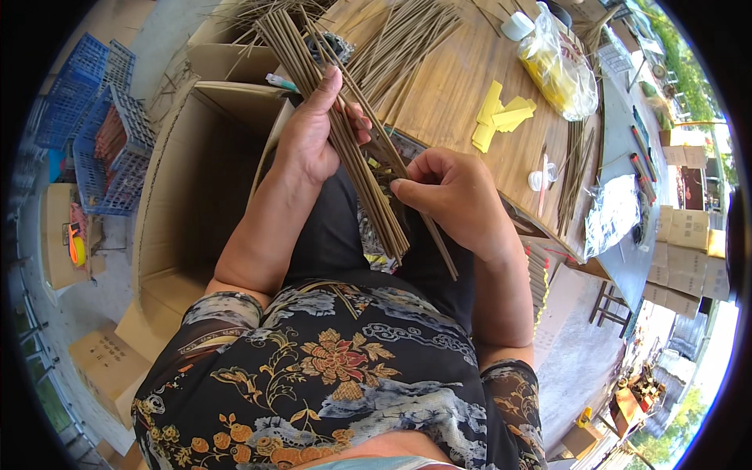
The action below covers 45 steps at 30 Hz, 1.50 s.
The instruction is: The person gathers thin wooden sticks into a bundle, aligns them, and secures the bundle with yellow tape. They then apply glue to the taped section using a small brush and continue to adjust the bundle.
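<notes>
A bundle of long, thin brown sticks [364, 188] slants across my lap. My left hand [309, 133] is closed around its upper part, thumb on top. With thumb and forefinger, my right hand [450, 196] pinches a few sticks [440, 244] that stand slightly apart from the bundle's right side. Their upper ends run up near my left fingers. A pile of loose sticks like these [403, 47] lies on the wooden table [439, 117] just beyond my hands.
Yellow paper strips [501, 117], a clear bag with yellow contents [558, 70] and a small round container [540, 180] are on the table. To my left stands an open cardboard box [204, 157], with blue plastic crates [117, 157] farther out. Stacked cartons [681, 254] are at far right.
</notes>
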{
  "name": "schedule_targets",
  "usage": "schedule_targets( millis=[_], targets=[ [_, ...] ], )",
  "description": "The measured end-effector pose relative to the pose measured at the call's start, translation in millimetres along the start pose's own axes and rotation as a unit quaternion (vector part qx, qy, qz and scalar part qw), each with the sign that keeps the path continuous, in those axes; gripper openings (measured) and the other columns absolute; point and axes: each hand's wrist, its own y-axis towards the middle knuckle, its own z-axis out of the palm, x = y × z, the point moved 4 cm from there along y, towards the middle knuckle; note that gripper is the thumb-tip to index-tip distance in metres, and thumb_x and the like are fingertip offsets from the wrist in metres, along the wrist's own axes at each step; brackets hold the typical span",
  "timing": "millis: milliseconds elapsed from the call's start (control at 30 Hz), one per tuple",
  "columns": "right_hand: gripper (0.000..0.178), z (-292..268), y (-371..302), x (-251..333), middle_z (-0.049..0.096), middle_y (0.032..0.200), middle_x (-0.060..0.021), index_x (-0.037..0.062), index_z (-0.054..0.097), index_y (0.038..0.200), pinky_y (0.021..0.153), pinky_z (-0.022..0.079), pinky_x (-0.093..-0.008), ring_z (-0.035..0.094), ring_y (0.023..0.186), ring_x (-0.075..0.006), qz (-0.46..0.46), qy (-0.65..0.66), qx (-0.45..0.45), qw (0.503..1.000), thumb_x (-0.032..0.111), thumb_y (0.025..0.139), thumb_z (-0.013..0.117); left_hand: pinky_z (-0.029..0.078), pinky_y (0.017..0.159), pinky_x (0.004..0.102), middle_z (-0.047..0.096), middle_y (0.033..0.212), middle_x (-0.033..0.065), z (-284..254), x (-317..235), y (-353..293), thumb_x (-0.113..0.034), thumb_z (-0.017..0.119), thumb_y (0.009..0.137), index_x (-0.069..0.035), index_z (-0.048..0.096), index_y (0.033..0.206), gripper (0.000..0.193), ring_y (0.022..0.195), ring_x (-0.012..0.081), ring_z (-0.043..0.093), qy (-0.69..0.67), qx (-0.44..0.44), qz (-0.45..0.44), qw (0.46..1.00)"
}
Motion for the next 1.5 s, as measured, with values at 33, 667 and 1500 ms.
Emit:
schedule_targets(
  millis=[33, 667, 1500],
  targets=[
    [0.018, 1, 3, 0, 0.05, 0.06, 0.0035, -0.0008, 0.057, 0.071, 0.05, 0.036, -0.0197, 0.043, 0.057, -0.0027, -0.005, -0.006, -0.003, 1.0, 0.014, 0.073, 0.067, 0.047, 0.046, 0.0292, 0.054, 0.059, 0.0056, 0, 2, -1, -0.046, 0.059, 0.08, -0.01, 0.049, 0.069, 0.038, 0.05, 0.0179, 0.055, 0.009, -0.001, -0.001, 1.0],
    [0.019, -43, 122, -105, 0.05, 0.053, -0.0029, -0.0003, 0.053, 0.066, 0.041, 0.039, -0.023, 0.047, 0.043, -0.0109, 0.109, 0.239, -0.235, 0.936, 0.011, 0.07, 0.067, 0.035, 0.038, 0.0228, 0.043, 0.052, -0.0012, 11, 8, 13, -0.03, 0.058, 0.085, -0.012, 0.044, 0.065, 0.031, 0.042, 0.0096, 0.043, -0.091, 0.133, -0.073, 0.984],
    [0.028, 12, 20, -67, 0.054, 0.057, -0.0088, -0.0013, 0.051, 0.078, 0.048, 0.045, -0.0284, 0.056, 0.051, -0.0151, 0.076, 0.241, 0.032, 0.967, 0.023, 0.08, 0.065, 0.036, 0.045, 0.0214, 0.048, 0.061, -0.0005, 84, 37, 39, -0.029, 0.059, 0.084, -0.012, 0.046, 0.072, 0.025, 0.049, 0.0092, 0.045, 0.063, 0.116, -0.067, 0.989]
  ],
)
